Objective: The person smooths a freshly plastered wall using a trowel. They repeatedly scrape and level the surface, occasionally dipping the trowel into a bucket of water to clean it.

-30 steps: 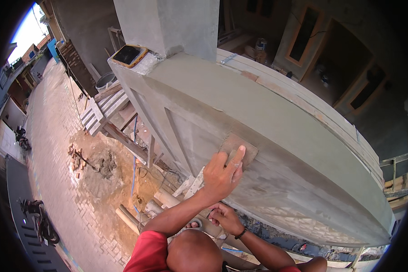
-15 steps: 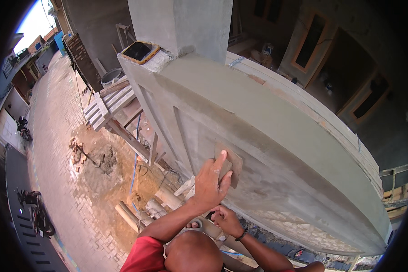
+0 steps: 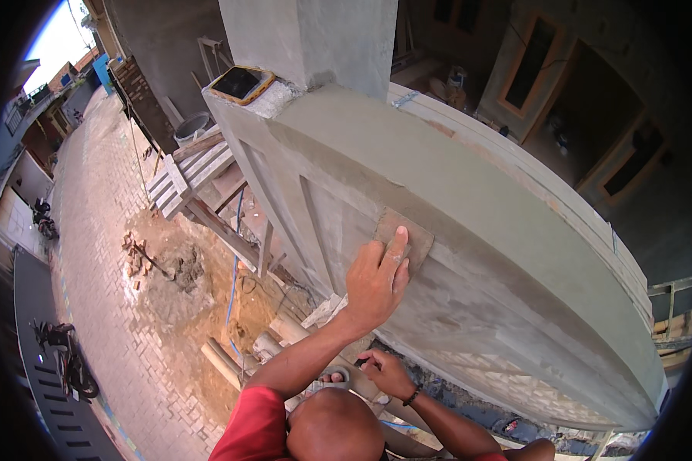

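My left hand [image 3: 378,280] grips a flat, square grey-brown float [image 3: 421,246] against the upper part of the grey rendered wall [image 3: 477,300], index finger extended over it. Just above runs a smooth sloping band [image 3: 515,192] of greenish-grey render. Lower down, beside the wall's base, my right hand [image 3: 384,375] has curled fingers; whether they hold the dark thing at their tips I cannot make out. A bald head [image 3: 334,430] shows between the forearms at the lower edge, with a red sleeve to its left.
A phone in a yellow case [image 3: 242,84] lies on the ledge by a grey column [image 3: 346,46]. Left stand timber scaffolding [image 3: 169,184], a bucket [image 3: 192,127], a mortar heap [image 3: 184,269] and bamboo poles [image 3: 221,357]. A motorbike [image 3: 73,361] stands by the paved lane [image 3: 92,192].
My left hand and float moved down-left, the float tilting, then back up to the panel's top, lying flatter. My right hand barely moved. The whole view has shifted slightly rightward.
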Demonstrator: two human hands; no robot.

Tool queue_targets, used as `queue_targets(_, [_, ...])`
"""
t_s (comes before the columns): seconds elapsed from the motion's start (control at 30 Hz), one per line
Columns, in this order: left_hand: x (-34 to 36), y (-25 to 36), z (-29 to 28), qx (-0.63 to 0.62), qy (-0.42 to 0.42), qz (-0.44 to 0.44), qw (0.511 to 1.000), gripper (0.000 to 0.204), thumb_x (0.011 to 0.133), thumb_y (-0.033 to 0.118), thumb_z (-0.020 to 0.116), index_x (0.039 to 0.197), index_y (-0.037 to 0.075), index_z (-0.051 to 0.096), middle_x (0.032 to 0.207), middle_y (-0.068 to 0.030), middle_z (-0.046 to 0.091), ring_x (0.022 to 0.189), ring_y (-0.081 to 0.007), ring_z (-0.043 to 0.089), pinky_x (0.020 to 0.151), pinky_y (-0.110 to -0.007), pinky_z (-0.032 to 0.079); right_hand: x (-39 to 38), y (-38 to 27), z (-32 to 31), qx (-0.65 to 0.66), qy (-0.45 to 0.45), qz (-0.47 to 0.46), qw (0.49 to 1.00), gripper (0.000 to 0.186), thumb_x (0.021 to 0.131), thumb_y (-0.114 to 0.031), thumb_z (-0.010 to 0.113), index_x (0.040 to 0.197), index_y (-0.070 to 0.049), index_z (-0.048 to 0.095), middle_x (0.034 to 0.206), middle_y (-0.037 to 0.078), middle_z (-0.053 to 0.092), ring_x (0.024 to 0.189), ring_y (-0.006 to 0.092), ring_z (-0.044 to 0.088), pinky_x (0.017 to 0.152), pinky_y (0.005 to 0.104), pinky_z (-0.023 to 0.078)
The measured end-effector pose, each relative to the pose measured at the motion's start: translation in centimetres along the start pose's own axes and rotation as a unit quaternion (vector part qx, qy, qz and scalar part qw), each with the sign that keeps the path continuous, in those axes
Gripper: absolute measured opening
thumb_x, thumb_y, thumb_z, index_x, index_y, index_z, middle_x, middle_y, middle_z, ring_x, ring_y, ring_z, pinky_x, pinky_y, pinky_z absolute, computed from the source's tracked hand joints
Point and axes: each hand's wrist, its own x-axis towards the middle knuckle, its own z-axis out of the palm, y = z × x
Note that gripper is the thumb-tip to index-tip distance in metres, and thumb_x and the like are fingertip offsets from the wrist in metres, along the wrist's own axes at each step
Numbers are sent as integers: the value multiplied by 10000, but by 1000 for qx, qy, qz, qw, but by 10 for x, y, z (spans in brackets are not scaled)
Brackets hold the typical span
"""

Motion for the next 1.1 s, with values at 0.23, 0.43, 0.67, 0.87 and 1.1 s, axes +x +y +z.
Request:
queue_targets(0.23, [13, 1, -91, -79, -104, -69, 989, 562, 812, 39, 671, 1355, 8, 531, 910, -186, 572, 795, -364, 587, 732, -405, 482, 2, -16, -16, -41, 20, 3, 999, 262, 911, -144, 611, 1140, -18, 636, 811, 63, 665, 730, 132, 623, 704, 296, 501])
queue_targets(0.43, [105, 30, -191, 117, -289, -84, 946, 495, 788, 72, 617, 1279, 11, 608, 1017, -206, 638, 897, -331, 634, 831, -383, 491, 5, -35, -17, -48, 32, -24, 998, 265, 892, -169, 623, 1115, -26, 643, 793, 118, 680, 698, 225, 657, 689, 342, 512])
queue_targets(0.67, [178, 22, -181, 175, -357, -1, 918, 453, 792, 144, 532, 1199, -4, 665, 1007, -237, 679, 854, -300, 668, 864, -365, 505, 1, -53, -18, -60, 16, -38, 997, 262, 890, -145, 593, 1112, -14, 639, 740, 145, 661, 689, 278, 669, 654, 393, 506])
queue_targets(0.87, [203, 44, -159, 219, -430, -7, 876, 458, 831, 221, 537, 1234, 48, 669, 1045, -217, 698, 844, -240, 669, 864, -350, 510, -4, -72, -24, -68, -18, -16, 997, 269, 888, -127, 561, 1113, 3, 631, 811, 151, 692, 799, 296, 704, 715, 405, 536])
queue_targets(1.1, [206, 60, -142, 258, -457, -16, 851, 428, 837, 189, 556, 1235, 92, 681, 1071, -219, 685, 947, -285, 655, 908, -354, 490, 1, -69, -28, -105, -11, -32, 994, 299, 872, -137, 529, 1125, -20, 635, 1033, 229, 686, 952, 393, 662, 857, 463, 514])
